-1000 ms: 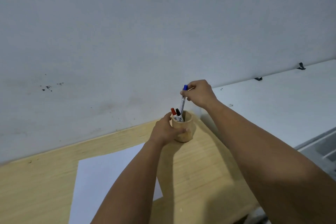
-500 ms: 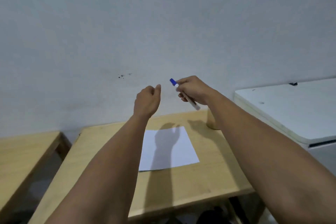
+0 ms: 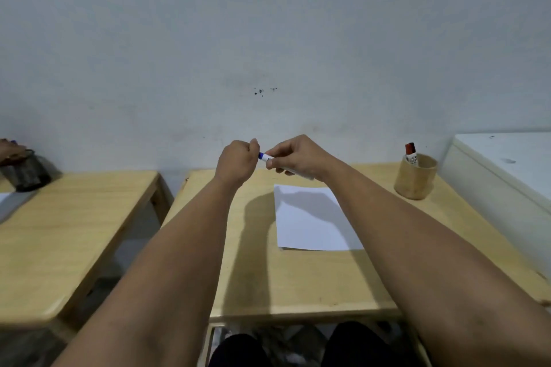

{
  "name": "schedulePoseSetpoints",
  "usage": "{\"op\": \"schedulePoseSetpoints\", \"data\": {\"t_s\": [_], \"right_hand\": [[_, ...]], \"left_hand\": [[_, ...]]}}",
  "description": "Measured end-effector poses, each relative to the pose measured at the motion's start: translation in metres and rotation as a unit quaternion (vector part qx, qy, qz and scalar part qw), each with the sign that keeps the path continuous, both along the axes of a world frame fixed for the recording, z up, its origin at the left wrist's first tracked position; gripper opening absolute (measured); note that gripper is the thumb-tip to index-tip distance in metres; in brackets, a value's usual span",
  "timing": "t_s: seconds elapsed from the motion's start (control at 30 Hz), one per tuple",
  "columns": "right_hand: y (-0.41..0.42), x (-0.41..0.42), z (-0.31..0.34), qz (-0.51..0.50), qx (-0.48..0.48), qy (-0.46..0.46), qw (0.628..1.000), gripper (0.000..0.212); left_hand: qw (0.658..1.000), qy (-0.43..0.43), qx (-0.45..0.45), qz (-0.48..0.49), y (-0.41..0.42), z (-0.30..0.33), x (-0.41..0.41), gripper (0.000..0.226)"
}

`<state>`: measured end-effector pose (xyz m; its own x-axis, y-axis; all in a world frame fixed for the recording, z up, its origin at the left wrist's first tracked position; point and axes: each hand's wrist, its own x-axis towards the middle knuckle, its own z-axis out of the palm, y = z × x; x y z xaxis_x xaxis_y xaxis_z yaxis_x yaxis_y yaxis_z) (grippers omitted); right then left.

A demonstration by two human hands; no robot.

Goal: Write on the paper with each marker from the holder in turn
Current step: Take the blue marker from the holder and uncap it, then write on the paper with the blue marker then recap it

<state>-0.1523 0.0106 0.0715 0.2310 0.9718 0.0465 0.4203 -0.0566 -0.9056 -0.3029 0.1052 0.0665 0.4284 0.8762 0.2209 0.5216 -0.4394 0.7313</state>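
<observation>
a light wooden table (image 3: 298, 283) carries white paper (image 3: 310, 223) and a wooden holder (image 3: 416, 177) far right.

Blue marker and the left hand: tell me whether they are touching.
Touching. The head view shows the left hand closed around the blue marker's cap end, no gap between them, while the right hand grips its barrel.

Dark print on marker labels in holder (image 3: 415, 176), perhaps lettering, too blurred to read

I see a second pale wooden tabletop (image 3: 68, 235) left of mine, a dark mesh holder (image 3: 28, 171) at its far edge, a white cabinet (image 3: 507, 170) at right, and a speckled grey wall (image 3: 268, 39) behind.
</observation>
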Motion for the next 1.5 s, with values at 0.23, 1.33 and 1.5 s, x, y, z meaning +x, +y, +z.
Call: {"op": "schedulePoseSetpoints", "data": {"t_s": [0.23, 1.33, 1.5], "right_hand": [[0.029, 0.021, -0.023, 0.033, -0.047, -0.002, 0.998, 0.019], [-0.009, 0.079, -0.076, -0.147, -0.010, 0.011, 0.989, 0.021], [-0.021, 0.081, -0.063, -0.186, 0.011, 0.083, 0.979, 0.030]], "left_hand": [[0.998, 0.008, -0.067, -0.020, 0.028, -0.029, 0.009, 0.039], [0.876, 0.421, 0.233, -0.027, 0.042, -0.122, -0.002, 0.056], [0.900, 0.299, 0.308, -0.068, 0.030, -0.103, 0.000, 0.055]]}}
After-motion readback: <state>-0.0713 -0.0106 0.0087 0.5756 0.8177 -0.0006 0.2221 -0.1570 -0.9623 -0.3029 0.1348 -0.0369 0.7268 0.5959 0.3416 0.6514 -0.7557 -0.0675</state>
